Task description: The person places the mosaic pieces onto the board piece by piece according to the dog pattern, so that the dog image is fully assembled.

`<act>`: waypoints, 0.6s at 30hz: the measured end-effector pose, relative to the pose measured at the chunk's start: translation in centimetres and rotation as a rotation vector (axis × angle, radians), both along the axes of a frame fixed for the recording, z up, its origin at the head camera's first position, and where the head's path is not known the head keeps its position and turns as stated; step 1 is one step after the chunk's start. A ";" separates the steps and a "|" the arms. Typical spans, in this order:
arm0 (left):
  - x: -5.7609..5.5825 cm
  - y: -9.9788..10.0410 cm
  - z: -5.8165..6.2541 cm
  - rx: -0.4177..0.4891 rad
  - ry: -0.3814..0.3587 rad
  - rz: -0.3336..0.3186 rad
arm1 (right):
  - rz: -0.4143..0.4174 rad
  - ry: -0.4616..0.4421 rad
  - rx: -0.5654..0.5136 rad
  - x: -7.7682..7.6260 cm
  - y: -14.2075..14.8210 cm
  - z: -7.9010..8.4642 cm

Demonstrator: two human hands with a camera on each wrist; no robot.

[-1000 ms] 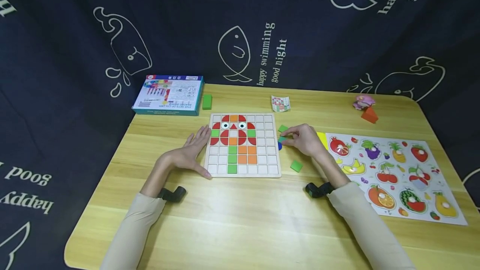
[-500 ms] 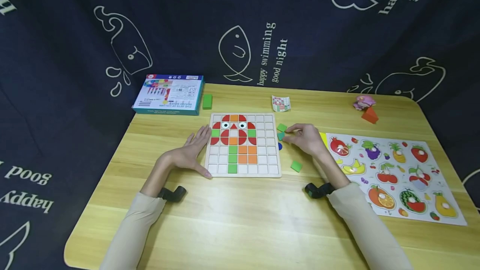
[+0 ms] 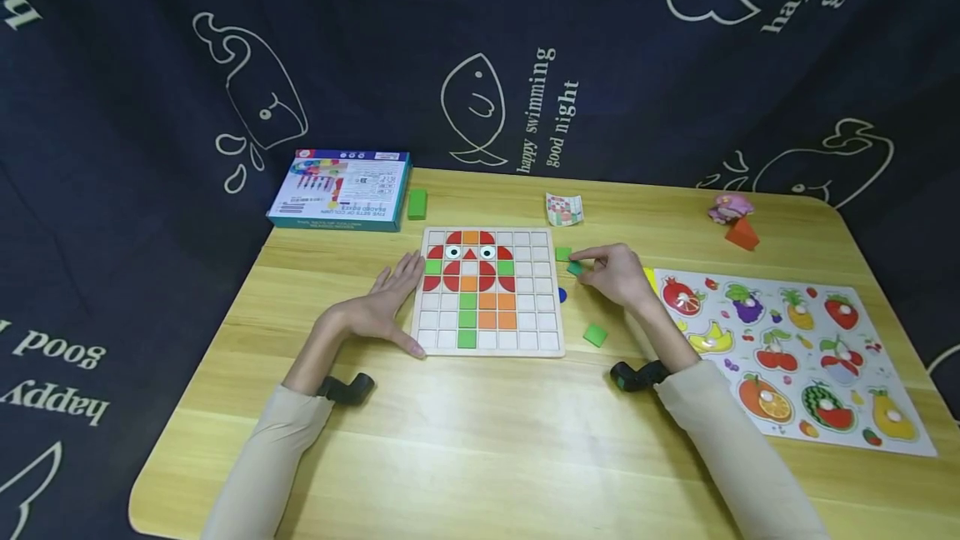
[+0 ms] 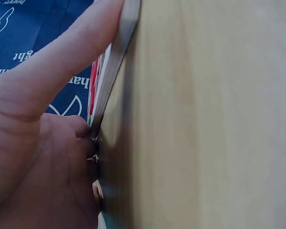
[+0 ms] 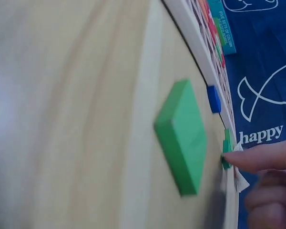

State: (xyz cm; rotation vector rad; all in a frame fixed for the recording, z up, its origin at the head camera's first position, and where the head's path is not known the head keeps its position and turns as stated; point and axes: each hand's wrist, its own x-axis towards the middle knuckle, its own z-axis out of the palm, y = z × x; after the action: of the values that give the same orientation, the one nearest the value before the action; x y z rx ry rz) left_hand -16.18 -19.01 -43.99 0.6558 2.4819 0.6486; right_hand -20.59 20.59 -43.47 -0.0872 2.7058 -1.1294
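My left hand [image 3: 375,307] spreads along the left side of a square wooden grid board [image 3: 536,340], thumb at its near corner and fingers at the left edge. An owl-like pattern of red, orange and green pieces with two eye pieces lies in the grid. Beyond the board's right edge, my right hand [image 3: 617,277] pinches a small dark green piece [image 3: 575,268] between thumb and index finger. Its index fingertip is right at a light green square [image 3: 562,254]. A blue piece [image 3: 562,296] lies against the board, and another green square [image 5: 183,138] lies nearer in the right wrist view.
A picture card [image 3: 564,210] lies behind the board. At the back left are a box [image 3: 341,190] and a green block [image 3: 417,205]. A fruit puzzle sheet [image 3: 810,432] covers the right side, with a pink toy [image 3: 730,207] and orange-red block [image 3: 742,234] behind it.
The right hand has shifted the dark green piece from near the blue piece toward the back, then slightly right, beside the light green square. The left hand stays at the board.
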 end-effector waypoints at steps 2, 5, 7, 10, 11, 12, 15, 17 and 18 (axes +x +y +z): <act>0.0 0.0 0.0 -0.004 0.001 0.000 | -0.055 -0.010 -0.021 0.0 0.0 -0.1; 0.0 0.1 0.0 -0.006 0.001 0.001 | -0.121 -0.016 -0.037 0.0 0.0 -0.2; 0.0 0.1 0.0 -0.009 0.002 0.001 | -0.146 -0.006 -0.031 -0.1 -0.1 -0.2; 0.0 0.2 0.0 -0.010 0.003 0.001 | -0.151 0.006 -0.005 -0.3 -0.1 -0.2; 0.0 0.2 0.0 -0.010 0.002 0.001 | -0.140 0.009 0.005 -0.4 -0.1 -0.2; 0.0 0.2 0.0 -0.011 0.001 0.002 | -0.127 0.009 0.013 -0.5 -0.1 -0.2; 0.0 0.1 0.0 -0.011 -0.001 0.004 | -0.076 -0.008 0.041 -0.7 -0.1 0.0; 0.0 0.1 0.0 -0.015 0.001 0.005 | -0.041 -0.024 0.061 -0.9 -0.1 0.2; 0.0 0.1 0.0 -0.017 0.002 0.006 | -0.032 -0.038 0.071 -1.0 -0.2 0.2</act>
State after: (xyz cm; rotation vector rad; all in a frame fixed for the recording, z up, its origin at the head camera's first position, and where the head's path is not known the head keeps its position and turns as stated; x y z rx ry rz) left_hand -16.18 -18.91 -44.01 0.6431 2.4891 0.6281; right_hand -21.55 20.42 -43.24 -0.0115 2.7195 -1.0318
